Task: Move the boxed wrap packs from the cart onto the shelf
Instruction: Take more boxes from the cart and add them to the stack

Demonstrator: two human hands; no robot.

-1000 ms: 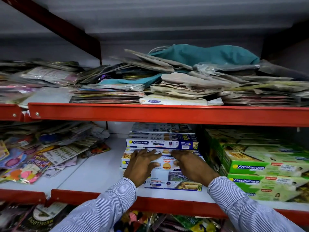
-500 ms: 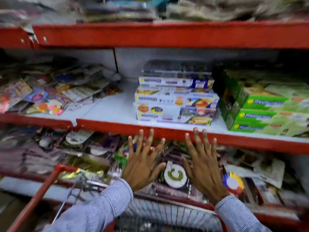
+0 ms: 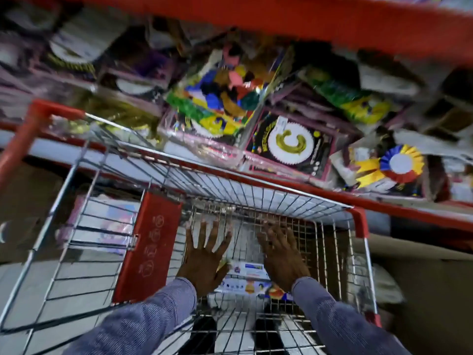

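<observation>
Head | both hands (image 3: pixel 245 254) spread flat, palms down | over cart (image 3: pixel 256 193) packs (image 3: pixel 252 278)

Two hands, one cart, two boxes showing

One left hand (image 3: pixel 204 260), one right hand (image 3: pixel 282 254), one cart (image 3: pixel 359 221); two wrap boxes (image 3: pixel 249 269) stacked (maybe more underneath, can't tell), one rosette (image 3: pixel 400 163), one "C" pack (image 3: pixel 290 143).

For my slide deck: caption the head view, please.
Both hands, left and right, reach open into wire cart over boxed wrap packs.
</observation>
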